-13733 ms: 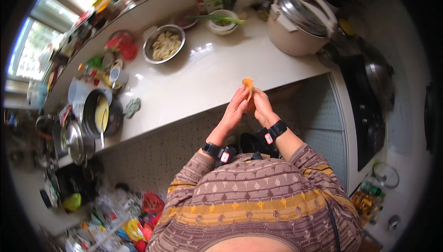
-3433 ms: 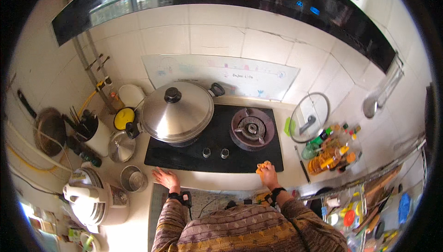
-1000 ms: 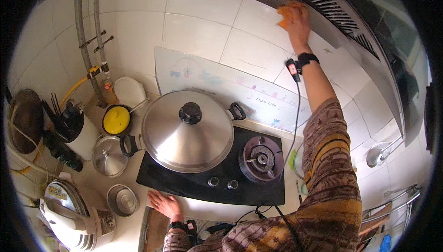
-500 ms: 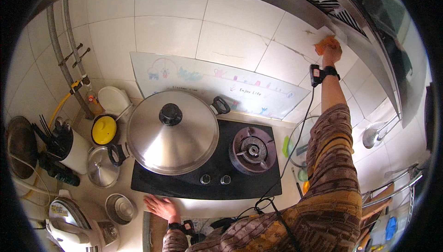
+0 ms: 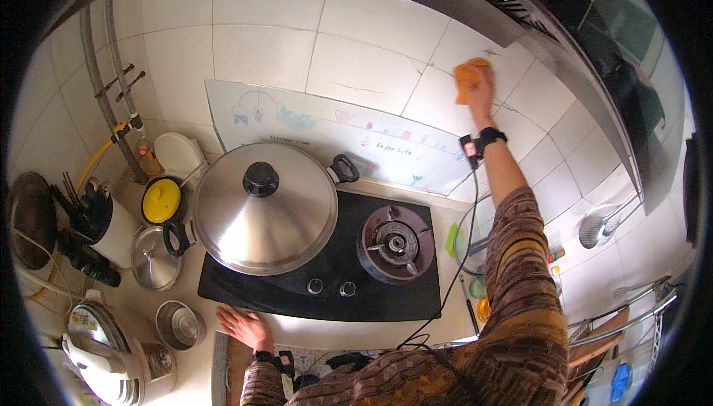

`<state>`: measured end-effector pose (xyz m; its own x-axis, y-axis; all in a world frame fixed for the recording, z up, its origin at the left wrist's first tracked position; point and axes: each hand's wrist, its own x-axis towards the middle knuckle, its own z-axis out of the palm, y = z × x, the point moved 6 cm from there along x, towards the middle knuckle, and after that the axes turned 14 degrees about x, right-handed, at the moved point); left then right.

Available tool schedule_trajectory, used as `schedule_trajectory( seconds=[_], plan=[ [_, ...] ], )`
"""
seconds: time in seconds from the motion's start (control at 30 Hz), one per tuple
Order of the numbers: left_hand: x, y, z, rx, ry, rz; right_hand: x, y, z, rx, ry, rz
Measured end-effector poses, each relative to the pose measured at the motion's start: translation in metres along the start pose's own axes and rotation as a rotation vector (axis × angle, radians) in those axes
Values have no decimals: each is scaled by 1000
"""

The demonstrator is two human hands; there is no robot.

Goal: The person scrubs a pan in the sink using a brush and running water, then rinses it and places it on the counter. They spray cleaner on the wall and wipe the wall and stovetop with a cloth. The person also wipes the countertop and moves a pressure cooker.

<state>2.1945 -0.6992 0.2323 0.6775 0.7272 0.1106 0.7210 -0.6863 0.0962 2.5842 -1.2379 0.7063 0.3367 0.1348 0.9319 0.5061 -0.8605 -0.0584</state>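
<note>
1. A black stove (image 5: 319, 287) sits on the counter, and a big silver pan with a shiny lid (image 5: 264, 209) covers its left burner
2. The right burner (image 5: 394, 242) has nothing on it, and two round knobs (image 5: 330, 287) sit at the front of the stove
3. Left of the stove there is a small pot with a yellow lid (image 5: 161, 200), a loose silver lid (image 5: 154, 257), a small steel cup (image 5: 180, 324) and a white rice cooker (image 5: 111, 350)
4. A holder full of tools (image 5: 100, 216) stands at the far left, and a strainer (image 5: 598, 228) hangs on the right wall
5. A long picture board (image 5: 297, 120) leans on the white wall tiles (image 5: 260, 49) behind the stove
6. I count one big pan, two burners, two knobs and one orange cloth
7. The right hand (image 5: 479, 86) reaches high up, with the arm stretched over the right side of the stove, and it presses the orange cloth (image 5: 468, 75) flat on the wall tiles, just under the hood (image 5: 475, 5) (the fingers lie over the cloth, so I cannot see how tightly they curl)
8. The left hand (image 5: 245, 326) rests flat on the counter edge (image 5: 356, 332) in front of the stove, with fingers spread wide and holding nothing
</note>
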Motion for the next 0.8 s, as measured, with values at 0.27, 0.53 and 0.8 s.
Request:
schedule_trajectory(
  seconds=[0.27, 0.53, 0.8],
  plan=[
    [1, 0, -7, -48, 9, 32, 8, -56, 23, 330, 104, -5],
    [3, -3, -8, -142, -15, -18, 47, -161, 114, 122, 241, -106],
    [4, -6, -10, -187, -33, -32, 102, -322, 215, 11, -234, -466]
  ],
)
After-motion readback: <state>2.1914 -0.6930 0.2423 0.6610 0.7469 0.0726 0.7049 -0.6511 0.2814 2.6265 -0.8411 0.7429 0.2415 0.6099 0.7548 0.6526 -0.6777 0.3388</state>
